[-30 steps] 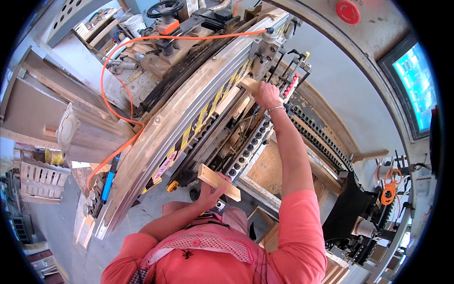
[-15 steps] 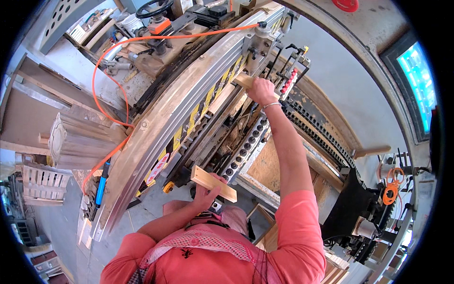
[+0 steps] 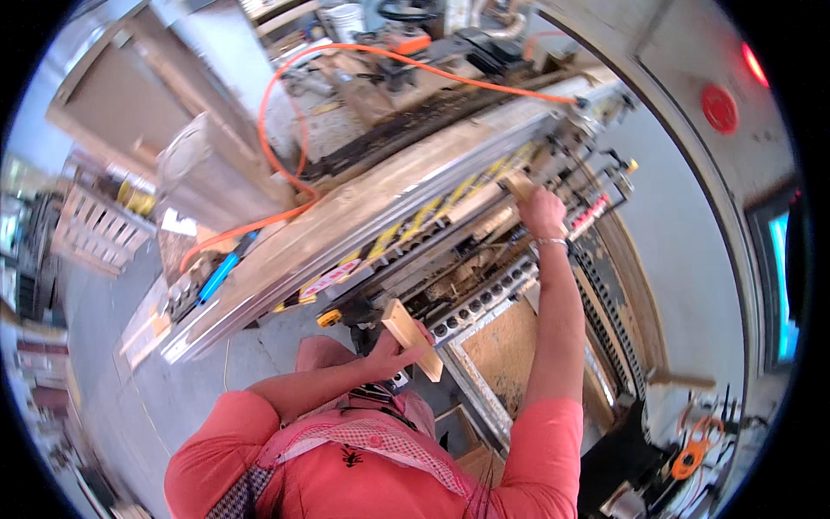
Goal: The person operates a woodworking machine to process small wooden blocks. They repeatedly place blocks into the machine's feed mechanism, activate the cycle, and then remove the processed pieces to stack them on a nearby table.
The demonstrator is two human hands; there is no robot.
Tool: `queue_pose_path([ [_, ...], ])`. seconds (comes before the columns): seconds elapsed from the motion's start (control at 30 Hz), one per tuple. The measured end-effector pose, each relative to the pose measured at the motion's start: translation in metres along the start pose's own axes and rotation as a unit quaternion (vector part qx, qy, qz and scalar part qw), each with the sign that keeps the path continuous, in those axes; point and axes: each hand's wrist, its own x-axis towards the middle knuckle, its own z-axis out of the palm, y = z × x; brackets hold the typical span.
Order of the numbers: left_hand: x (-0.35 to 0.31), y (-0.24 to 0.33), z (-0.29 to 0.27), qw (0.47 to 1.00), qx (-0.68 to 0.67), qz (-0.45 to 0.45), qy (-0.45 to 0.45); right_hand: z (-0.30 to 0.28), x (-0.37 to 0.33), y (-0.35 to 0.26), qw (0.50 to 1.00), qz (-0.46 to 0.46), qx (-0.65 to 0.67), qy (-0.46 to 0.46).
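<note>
Gripping wooden block by machine's near end: left hand, curled round it. Right hand closed on second wooden piece near far end.

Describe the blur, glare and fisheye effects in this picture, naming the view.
Head view: the striped tape looks motion-smeared, the left hand somewhat sharper; same head view: the screen glows washed-out blue, and black corners frame the round fisheye image.

Wooden block: pale, smooth, matt. Machine rail: ridged metal, dull shine. Orange hose: smooth, plastic-looking. Inset board: rough, matt wood. Shirt: matt cloth. Stop button: smooth, plastic-looking.
</note>
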Motion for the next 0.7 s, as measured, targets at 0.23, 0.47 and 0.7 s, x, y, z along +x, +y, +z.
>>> queue_pose_path([
  [0.23, -0.011, 0.016, 0.004, 0.995, -0.087, -0.006, 0.055, 0.001, -0.001, -0.001, 0.999, -0.010, -0.049, -0.001],
  [0.47, -0.107, 0.040, -0.040, 0.904, -0.353, -0.102, 0.221, -0.006, 0.002, -0.017, 0.997, -0.038, -0.069, 0.014],
  [0.7, -0.218, 0.059, -0.151, 0.874, 0.014, -0.071, 0.481, 0.001, -0.012, -0.015, 0.989, -0.055, -0.045, 0.130],
])
